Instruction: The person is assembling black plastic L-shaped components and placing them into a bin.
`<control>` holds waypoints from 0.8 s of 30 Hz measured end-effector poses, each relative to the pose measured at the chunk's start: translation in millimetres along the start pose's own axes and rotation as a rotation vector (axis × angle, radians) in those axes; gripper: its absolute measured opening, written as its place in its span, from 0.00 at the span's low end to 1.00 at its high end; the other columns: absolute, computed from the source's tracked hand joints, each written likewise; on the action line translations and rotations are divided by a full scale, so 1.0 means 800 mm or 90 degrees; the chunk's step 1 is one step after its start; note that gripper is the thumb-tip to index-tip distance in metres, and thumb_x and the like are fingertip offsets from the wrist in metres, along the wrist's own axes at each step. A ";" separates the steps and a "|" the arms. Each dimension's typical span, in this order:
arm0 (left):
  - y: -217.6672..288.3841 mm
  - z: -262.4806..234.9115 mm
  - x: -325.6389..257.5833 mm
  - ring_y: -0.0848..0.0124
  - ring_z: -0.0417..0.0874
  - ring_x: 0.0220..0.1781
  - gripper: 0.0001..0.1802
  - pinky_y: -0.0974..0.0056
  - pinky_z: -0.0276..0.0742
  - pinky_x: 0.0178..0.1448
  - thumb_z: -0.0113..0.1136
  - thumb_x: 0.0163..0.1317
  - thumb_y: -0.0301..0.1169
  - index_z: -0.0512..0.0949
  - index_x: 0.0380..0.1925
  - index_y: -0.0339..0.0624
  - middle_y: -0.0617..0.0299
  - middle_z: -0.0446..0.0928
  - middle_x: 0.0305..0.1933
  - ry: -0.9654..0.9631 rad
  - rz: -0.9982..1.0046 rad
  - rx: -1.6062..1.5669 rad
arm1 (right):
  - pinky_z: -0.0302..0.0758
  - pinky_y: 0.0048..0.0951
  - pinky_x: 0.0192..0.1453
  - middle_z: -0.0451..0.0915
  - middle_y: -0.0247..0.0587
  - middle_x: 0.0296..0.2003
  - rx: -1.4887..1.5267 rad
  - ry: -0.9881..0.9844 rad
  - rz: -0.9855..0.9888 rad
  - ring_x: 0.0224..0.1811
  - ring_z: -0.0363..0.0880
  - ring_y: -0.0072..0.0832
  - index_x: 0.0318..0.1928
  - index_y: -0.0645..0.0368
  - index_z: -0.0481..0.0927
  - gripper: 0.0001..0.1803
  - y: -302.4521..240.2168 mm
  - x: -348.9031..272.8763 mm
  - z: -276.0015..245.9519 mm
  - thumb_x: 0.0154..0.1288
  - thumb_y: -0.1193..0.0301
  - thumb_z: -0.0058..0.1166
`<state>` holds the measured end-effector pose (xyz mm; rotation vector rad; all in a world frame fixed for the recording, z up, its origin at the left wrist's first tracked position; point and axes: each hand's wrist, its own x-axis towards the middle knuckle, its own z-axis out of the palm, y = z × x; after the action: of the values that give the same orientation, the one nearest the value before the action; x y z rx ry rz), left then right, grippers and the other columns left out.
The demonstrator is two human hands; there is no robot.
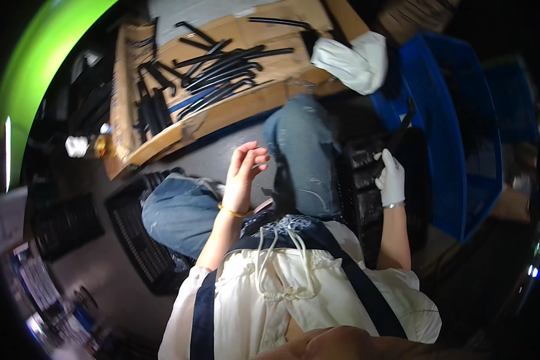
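My left hand [241, 171] is bare, with a yellow band at the wrist. It hovers above my lap with loosely bent fingers, and nothing shows in it. A white glove covers my right hand [392, 180], which is closed around a dark curved strip [407, 120]. The upper end of that strip reaches toward the blue crate [423, 108] on the right; its lower end is hidden by the glove. Ahead of me, long black parts with bent ends [222, 69] lie heaped in an open cardboard box [192, 129].
A white cloth or glove [357, 60] hangs over the box's right corner. Beside my right hand sits a black container [363, 174] with dark, shiny contents. A black slatted crate [141, 240] stands by my left knee. Small items [77, 147] lie left of the box.
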<state>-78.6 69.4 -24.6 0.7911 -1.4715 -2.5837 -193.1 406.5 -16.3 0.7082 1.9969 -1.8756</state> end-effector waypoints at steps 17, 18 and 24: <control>-0.042 0.064 0.033 0.78 0.75 0.35 0.11 0.72 0.72 0.46 0.50 0.74 0.32 0.71 0.52 0.43 0.69 0.73 0.37 0.093 -0.096 0.194 | 0.72 0.38 0.38 0.82 0.46 0.33 -0.295 0.224 0.511 0.32 0.78 0.37 0.45 0.65 0.83 0.29 0.510 0.093 -0.259 0.62 0.48 0.58; -0.045 0.068 0.033 0.81 0.72 0.33 0.08 0.72 0.71 0.44 0.51 0.74 0.34 0.73 0.47 0.45 0.71 0.73 0.35 0.080 -0.077 0.211 | 0.73 0.38 0.41 0.83 0.47 0.35 -0.283 0.235 0.501 0.35 0.79 0.38 0.46 0.66 0.83 0.30 0.514 0.094 -0.262 0.63 0.47 0.58; -0.056 0.081 0.042 0.81 0.67 0.30 0.05 0.73 0.66 0.39 0.49 0.75 0.33 0.71 0.43 0.47 0.72 0.69 0.30 0.098 -0.076 0.189 | 0.73 0.39 0.50 0.84 0.51 0.44 -0.326 0.171 0.475 0.47 0.81 0.39 0.52 0.68 0.79 0.36 0.562 0.095 -0.268 0.63 0.43 0.57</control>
<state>-129.4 134.4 -47.9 1.1144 -1.8340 -2.3466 13.1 638.8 -413.3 1.3425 1.8533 -0.8401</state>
